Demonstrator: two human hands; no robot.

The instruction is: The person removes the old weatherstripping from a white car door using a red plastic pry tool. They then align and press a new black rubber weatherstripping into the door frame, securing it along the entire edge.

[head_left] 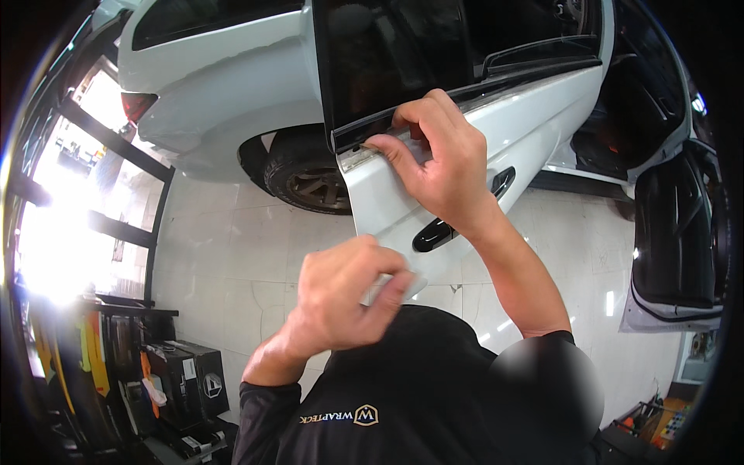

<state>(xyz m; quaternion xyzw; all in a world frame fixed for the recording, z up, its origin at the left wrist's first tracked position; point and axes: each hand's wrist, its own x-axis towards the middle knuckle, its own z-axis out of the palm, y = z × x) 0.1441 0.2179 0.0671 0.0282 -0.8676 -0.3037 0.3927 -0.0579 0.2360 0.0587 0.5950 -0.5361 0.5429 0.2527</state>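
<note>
A white car door (535, 116) stands open in front of me, with a black window trim (535, 79) along its upper edge. My right hand (446, 159) is at that edge, fingers curled and thumb tip near the trim's end; whatever they pinch is hidden. Beneath this hand is the glossy black door handle (434, 235), partly covered by my wrist. Lower and to the left, my left hand (349, 291) is closed, thumb against bent fingers, close to the door's lower corner. I cannot make out anything in its grip.
The car's rear wheel (314, 182) is behind the door's left edge. Another open door (674, 232) stands at the right. Black boxes (186, 372) and a rack of tools (89, 356) sit at the lower left. Pale tiles (225, 256) cover the floor.
</note>
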